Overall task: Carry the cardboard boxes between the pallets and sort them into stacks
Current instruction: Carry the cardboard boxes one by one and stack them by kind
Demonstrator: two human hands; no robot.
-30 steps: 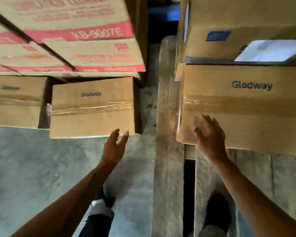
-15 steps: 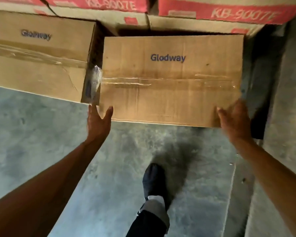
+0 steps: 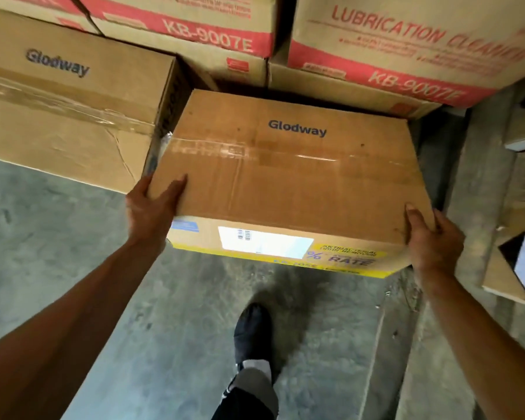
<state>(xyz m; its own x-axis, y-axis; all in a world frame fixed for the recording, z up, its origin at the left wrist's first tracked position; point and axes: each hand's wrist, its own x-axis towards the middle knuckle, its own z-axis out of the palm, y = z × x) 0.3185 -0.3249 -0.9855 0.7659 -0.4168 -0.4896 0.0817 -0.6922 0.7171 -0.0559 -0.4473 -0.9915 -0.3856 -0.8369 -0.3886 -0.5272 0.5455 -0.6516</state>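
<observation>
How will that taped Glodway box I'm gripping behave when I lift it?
The Glodway box probably stays stiff: its faces look flat and taped shut. The left hand and right hand grip opposite corners, so it should lift level. Its weight cannot be judged.

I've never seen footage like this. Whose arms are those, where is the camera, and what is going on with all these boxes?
There is no machine here. The arms belong to a person, and the single camera sits on that person's head, looking forward and down, so you see their own arms and a dark shoe on the concrete floor.

The left hand and the right hand grip the two near corners of a Glodway box, with thumbs on its taped top. A white label is on its near side.

To its left is a second Glodway box. Behind both are red-printed boxes marked "Lubrication Cleaner, KB-9007E". More cardboard shows at the right edge.
</observation>
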